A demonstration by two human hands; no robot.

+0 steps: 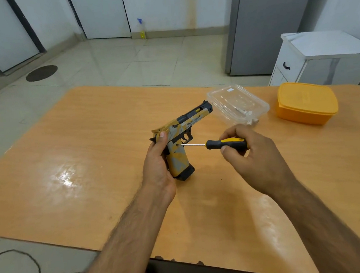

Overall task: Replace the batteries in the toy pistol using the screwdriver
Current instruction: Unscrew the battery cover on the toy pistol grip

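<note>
the left hand [157,159] is closed around the rear of the grip of the yellow-and-grey plastic toy pistol [180,142], thumb up near the hammer, holding it above the middle of the orange wood-grain table [80,165] with the muzzle pointing toward 1 o'clock and the black grip base toward 6 o'clock. the right hand [247,152] is curled shut on the black-and-yellow handle of the slim steel-shafted screwdriver [218,144]. the shaft lies nearly level, its long axis running from 3 o'clock to 9 o'clock, and its tip meets the upper side of the grip, apparently at a screw, though the head is too small to confirm. judged from this, the step in hand is turning that screw. a clear plastic tray [236,104] and a closed orange plastic box [305,102] rest at 1 to 2 o'clock.
</note>
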